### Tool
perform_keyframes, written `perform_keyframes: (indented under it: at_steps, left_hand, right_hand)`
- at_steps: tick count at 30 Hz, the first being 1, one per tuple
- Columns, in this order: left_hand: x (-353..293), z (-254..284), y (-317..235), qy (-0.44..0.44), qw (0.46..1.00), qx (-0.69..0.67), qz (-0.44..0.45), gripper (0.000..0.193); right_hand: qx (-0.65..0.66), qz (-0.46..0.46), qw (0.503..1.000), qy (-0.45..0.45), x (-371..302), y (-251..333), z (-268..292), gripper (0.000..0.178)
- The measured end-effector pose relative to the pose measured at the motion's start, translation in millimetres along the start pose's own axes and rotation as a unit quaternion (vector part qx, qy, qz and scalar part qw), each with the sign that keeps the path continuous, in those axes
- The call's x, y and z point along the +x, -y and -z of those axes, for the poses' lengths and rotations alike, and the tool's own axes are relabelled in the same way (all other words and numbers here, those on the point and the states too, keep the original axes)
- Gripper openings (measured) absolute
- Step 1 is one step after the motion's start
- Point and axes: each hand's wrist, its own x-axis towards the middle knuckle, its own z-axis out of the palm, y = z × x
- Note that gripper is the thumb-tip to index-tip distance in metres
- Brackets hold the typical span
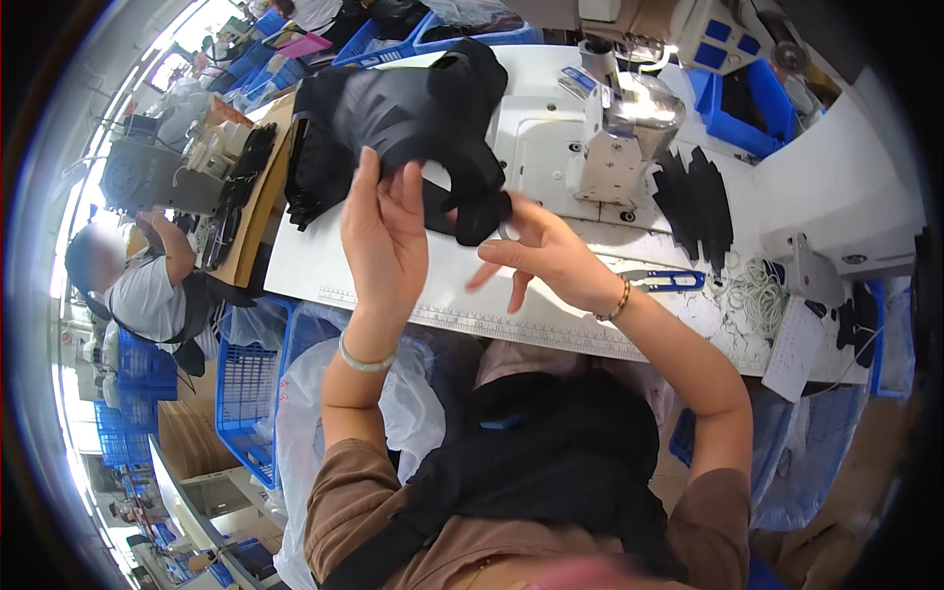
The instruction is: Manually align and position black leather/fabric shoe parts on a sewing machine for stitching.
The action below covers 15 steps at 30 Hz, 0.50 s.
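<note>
A black fabric garment (413, 108) with a round opening is bunched above the white sewing table, partly blurred. My left hand (385, 231) is raised at its near edge, fingers stretched upward and flat, touching or just in front of the cloth. At the garment's right end, my right hand (551, 258) has the black fabric between its index finger and thumb, with the other fingers hanging loose. A fingertip shows through behind the cloth. Under the garment's left side, a stack of black fabric pieces (313, 167) lies on the table.
A sewing machine (615, 147) stands right of the garment, beside black fabric strips (693, 206). Blue-handled thread snips (674, 280) and tangled pale cord (762, 300) lie nearer. A ruler strip (521, 331) runs along the front edge. A blue basket (246, 393) is lower left; another person (147, 285) sits left.
</note>
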Motion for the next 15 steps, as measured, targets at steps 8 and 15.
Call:
perform_keyframes:
  at_steps: [8,15]
  left_hand:
    - [-4.0,-24.1,-0.8,0.233,0.906,0.327,0.136,0.032]
    - [14.1,-59.0,33.6,0.255,0.855,0.452,0.012,0.028]
  right_hand:
    - [-0.113,-0.042,0.99,-0.068,-16.1,22.0,-0.9,0.018]
    - [-0.098,0.061,0.977,-0.179,-31.1,39.3,6.6,0.027]
